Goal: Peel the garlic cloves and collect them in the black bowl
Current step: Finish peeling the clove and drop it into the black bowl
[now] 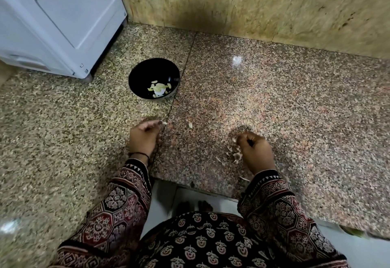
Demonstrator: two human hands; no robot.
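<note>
Black bowl (154, 71) on granite counter (274, 109) holds peeled garlic cloves (158, 88).

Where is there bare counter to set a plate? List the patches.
Free: the granite between wall and right hand; also between white appliance and left hand. Crowded: garlic skins beside the right hand, black bowl beyond the left hand.

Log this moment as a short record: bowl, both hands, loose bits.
bowl: black bowl on counter, holds peeled cloves
left: left hand pinches a garlic clove at its fingertips
right: right hand curled over garlic skins, grip unclear
loose: loose piece lying between the hands
</note>
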